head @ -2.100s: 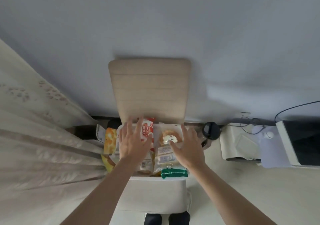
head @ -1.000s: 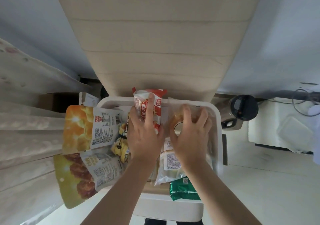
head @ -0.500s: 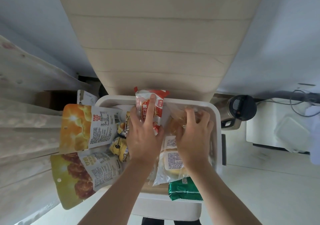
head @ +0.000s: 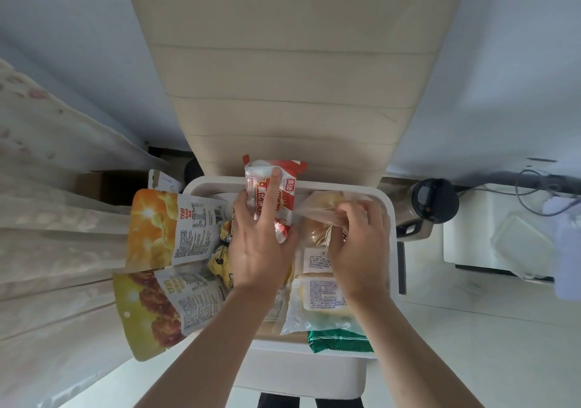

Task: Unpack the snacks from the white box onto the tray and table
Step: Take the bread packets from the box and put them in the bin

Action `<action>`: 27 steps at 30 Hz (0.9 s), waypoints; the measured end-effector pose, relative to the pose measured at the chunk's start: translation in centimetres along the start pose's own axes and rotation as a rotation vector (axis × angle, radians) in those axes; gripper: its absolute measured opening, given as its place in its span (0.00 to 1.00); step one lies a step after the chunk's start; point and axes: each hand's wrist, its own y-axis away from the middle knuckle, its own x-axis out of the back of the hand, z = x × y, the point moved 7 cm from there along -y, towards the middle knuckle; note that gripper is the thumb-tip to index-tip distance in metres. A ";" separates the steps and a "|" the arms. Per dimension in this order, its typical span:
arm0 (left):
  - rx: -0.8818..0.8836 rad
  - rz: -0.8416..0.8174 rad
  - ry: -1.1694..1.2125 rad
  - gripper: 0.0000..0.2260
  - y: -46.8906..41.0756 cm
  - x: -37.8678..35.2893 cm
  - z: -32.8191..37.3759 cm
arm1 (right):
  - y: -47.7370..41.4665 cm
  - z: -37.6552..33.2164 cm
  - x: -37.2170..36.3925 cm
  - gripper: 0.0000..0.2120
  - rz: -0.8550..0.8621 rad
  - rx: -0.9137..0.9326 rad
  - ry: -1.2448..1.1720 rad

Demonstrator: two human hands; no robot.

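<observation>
A white box (head: 390,219) full of snacks stands below me in the head view. My left hand (head: 257,244) grips a red-and-white wafer packet (head: 276,181) that sticks up at the box's far side, index finger stretched along it. My right hand (head: 358,244) pinches the clear wrapper of a round bun (head: 317,215) at the box's far right. Two large yellow pouches (head: 163,228) hang over the left rim. Wrapped cakes (head: 320,300) and a green packet (head: 339,341) lie at the near right.
A beige padded panel (head: 289,61) rises behind the box. A curtain (head: 47,219) hangs at the left. A dark-lidded flask (head: 430,206) stands right of the box, with a white appliance (head: 490,234) and cables beyond it.
The camera has dropped much closer to the box. My right hand's fingers have curled tighter on the bun wrapper. My left hand keeps hold of the wafer packet.
</observation>
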 end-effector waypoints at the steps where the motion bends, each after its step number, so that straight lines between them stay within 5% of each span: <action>1: -0.009 0.009 0.007 0.40 0.1 0.4 0.2 | 0.1 -0.3 0.6 0.14 0.020 0.023 -0.010; 14: -0.048 0.109 0.046 0.48 1.4 9.3 5.0 | -0.9 -4.0 11.7 0.13 0.215 0.144 -0.213; 27: -0.144 0.168 0.049 0.47 5.5 23.5 17.5 | 0.1 -8.8 33.7 0.14 0.327 0.290 -0.351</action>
